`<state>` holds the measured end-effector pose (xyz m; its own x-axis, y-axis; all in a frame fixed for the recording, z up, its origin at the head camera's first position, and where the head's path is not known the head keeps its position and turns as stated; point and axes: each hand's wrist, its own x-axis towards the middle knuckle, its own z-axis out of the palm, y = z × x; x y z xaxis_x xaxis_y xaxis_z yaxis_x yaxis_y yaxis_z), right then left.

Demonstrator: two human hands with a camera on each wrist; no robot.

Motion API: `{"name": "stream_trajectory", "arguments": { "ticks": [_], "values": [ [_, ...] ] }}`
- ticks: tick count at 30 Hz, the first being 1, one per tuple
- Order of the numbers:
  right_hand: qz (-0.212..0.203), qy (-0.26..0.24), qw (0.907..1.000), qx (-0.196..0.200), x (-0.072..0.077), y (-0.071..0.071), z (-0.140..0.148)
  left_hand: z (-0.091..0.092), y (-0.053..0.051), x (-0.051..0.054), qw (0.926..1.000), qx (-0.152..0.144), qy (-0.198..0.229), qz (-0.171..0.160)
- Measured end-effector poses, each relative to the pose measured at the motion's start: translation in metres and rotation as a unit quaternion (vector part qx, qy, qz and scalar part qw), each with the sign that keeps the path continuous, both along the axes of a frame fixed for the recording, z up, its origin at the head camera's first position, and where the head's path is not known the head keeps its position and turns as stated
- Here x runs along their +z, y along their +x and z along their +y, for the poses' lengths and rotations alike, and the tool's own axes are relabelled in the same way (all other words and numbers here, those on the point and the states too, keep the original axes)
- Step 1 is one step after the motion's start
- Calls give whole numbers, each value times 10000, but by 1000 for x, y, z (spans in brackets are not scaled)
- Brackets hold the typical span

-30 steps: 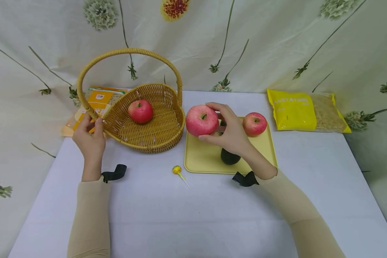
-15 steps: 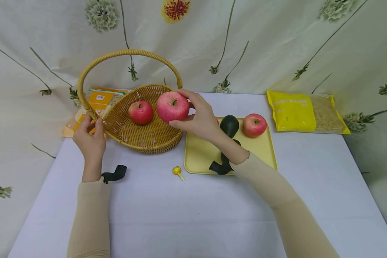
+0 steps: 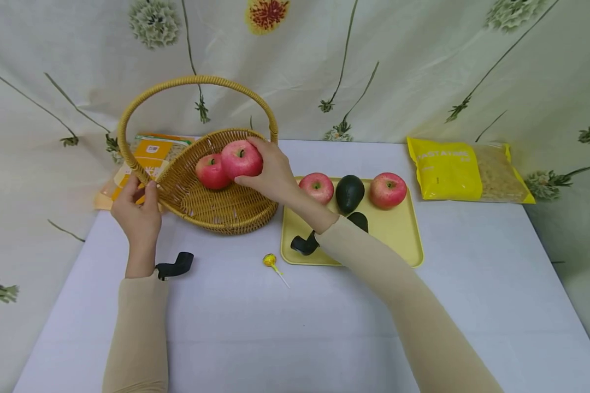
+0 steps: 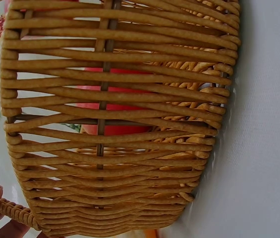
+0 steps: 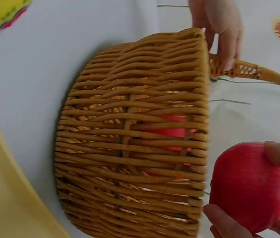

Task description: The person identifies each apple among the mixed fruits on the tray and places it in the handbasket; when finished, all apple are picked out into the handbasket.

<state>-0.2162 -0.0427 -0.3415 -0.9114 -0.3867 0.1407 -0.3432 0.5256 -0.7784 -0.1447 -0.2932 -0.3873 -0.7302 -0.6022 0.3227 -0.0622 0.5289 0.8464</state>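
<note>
My left hand [image 3: 140,218] grips the base of the handle at the left side of the wicker basket [image 3: 216,221]. In my right hand [image 3: 272,172] is a pink-red apple [image 3: 241,159], pinched between thumb and fingers over the right part of the basket. Another red apple [image 3: 210,172] lies inside, just left of the held one; in the head view the two overlap. The right wrist view shows the held apple [image 5: 251,186] above the basket's rim. Through the weave in the left wrist view, a red apple [image 4: 115,101] is partly visible.
A yellow tray [image 3: 398,234] right of the basket holds two apples and two dark green avocados, one partly covered by my right sleeve. A lollipop [image 3: 270,261] lies in front. A yellow pasta bag [image 3: 452,169] is at the back right; an orange package [image 3: 149,155] sits behind the basket.
My right hand has carried its apple leftward from above the tray to over the basket, uncovering the tray's left apple. My left hand keeps its grip on the handle.
</note>
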Motion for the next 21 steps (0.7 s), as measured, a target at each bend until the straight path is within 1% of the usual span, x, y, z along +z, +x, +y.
{"name": "stream_trajectory", "arguments": {
  "ticks": [3, 12, 17, 21],
  "values": [
    [-63, 148, 9999, -51, -5, -5, -7, -1, 0, -1, 10000, -3, -12, 30],
    [-238, 292, 9989, -284, -20, -16, -21, -2, 0, -2, 10000, 14, -24, 8],
    [-438, 394, 9977, -336, -24, -21, -27, 0, 0, -1, 10000, 5, 8, -43],
    [-511, 584, 9961, -431, -26, -24, -30, 0, 1, 0, 10000, -12, 28, -52]
  ]
}}
